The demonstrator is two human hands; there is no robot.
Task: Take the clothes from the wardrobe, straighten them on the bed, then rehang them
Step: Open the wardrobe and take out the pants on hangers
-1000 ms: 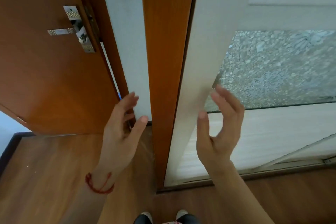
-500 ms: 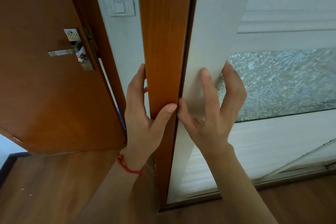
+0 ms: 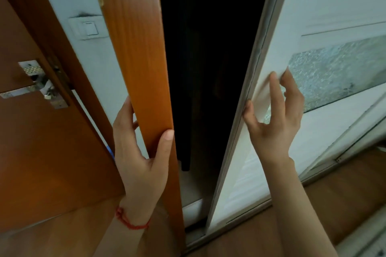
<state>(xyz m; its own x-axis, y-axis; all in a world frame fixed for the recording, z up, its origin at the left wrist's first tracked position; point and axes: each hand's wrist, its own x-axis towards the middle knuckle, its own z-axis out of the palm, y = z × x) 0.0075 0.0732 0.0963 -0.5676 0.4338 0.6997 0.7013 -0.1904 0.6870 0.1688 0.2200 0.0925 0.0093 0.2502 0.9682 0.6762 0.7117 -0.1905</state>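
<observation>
1. The left hand (image 3: 140,152) is gripping the orange wooden side panel (image 3: 135,69) of the wardrobe, thumb pressing on its front edge, fingers wrapping round behind it on the left.
2. A red string bracelet (image 3: 131,222) is sitting on that wrist.
3. The right hand (image 3: 275,119) is lying against the white sliding door (image 3: 334,2), fingers spread on its face, thumb hooking onto the door's grey left edge.
4. That door is standing well apart from the wooden panel, and a wide gap is showing between them.
5. The wardrobe interior (image 3: 208,48) is showing almost black; a dark garment (image 3: 186,131) is hanging inside near the left, its details too dim to tell.
6. Frosted patterned glass (image 3: 334,69) is sitting in the door, right of the fingers.
7. Far left, a brown room door with a metal handle (image 3: 25,89) is standing beside a wall switch (image 3: 87,28).
</observation>
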